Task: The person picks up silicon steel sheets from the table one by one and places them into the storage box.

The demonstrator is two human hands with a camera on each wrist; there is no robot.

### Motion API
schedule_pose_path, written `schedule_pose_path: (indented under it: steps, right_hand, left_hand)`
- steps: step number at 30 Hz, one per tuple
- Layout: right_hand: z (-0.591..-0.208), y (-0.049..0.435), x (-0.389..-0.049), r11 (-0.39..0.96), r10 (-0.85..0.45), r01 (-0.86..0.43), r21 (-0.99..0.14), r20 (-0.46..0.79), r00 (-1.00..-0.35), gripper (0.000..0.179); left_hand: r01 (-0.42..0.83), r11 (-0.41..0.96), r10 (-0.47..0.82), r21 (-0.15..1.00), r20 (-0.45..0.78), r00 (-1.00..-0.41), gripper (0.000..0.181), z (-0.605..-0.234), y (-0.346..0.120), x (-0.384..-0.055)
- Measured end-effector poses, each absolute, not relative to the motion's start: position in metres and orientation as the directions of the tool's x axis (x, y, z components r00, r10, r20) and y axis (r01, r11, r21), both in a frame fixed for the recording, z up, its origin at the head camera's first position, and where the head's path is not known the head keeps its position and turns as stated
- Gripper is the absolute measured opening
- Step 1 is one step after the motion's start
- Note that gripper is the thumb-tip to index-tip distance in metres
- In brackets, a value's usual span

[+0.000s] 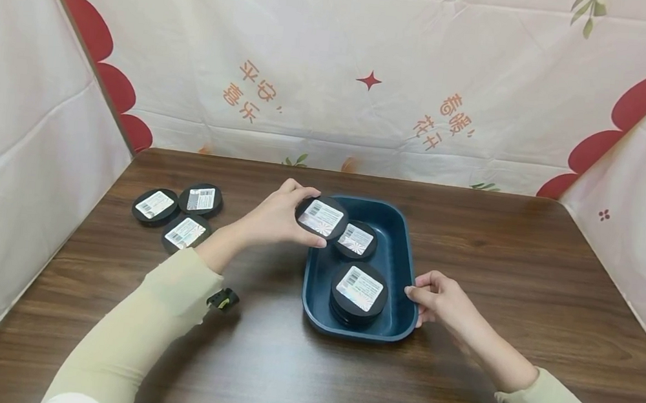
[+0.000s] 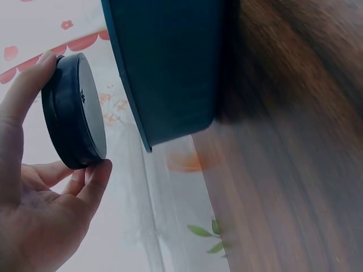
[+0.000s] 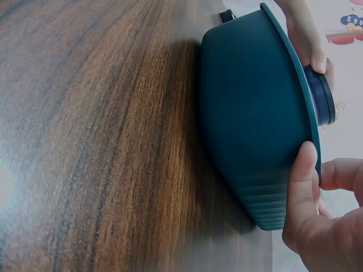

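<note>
My left hand [image 1: 278,218] holds a flat round black container [image 1: 321,217] by its edge, over the left rim of a dark blue tray [image 1: 311,294]. A white barcode label faces up on it. In the left wrist view the container [image 2: 65,110] is raised beside the tray, between thumb and fingers. Inside the tray, another black container [image 1: 357,240] lies behind a short stack of them [image 1: 359,289]. My right hand [image 1: 443,299] pinches the tray's right rim; in the right wrist view its thumb [image 3: 303,170] lies against the outer wall.
Three more labelled black containers [image 1: 201,199] lie close together on the brown wooden table [image 1: 527,266], left of the tray. A white printed curtain [image 1: 338,47] hangs behind the table and along both sides. Each sleeve has a small black device [image 1: 223,299] at the wrist.
</note>
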State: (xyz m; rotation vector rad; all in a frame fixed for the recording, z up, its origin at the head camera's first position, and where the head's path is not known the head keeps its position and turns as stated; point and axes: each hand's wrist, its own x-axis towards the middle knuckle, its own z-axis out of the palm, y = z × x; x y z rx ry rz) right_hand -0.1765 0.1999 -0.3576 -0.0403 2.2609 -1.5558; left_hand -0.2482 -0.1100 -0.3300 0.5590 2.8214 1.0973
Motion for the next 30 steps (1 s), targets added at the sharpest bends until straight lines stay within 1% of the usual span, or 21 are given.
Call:
schedule_pose_path:
  steps: [13,26,30]
  right_hand:
    - [-0.358,0.2,-0.176,0.385,-0.238,0.195,-0.902,-0.302,-0.923,0.03]
    - [-0.359,0.201,-0.176,0.396,-0.236,0.204,-0.895,-0.314,-0.919,0.031]
    - [-0.359,0.201,-0.177,0.4,-0.233,0.207,-0.893,-0.317,-0.919,0.031]
  left_hand:
    - [0.354,0.688,0.402,0.633,0.074,-0.913,0.092,-0.335,-0.089,-0.261]
    - [0.378,0.709,0.457,0.596,0.022,-0.889,0.095,-0.339,-0.072,-0.265]
    - [0.388,0.73,0.467,0.563,0.004,-0.884,0.094,-0.337,-0.068,-0.268]
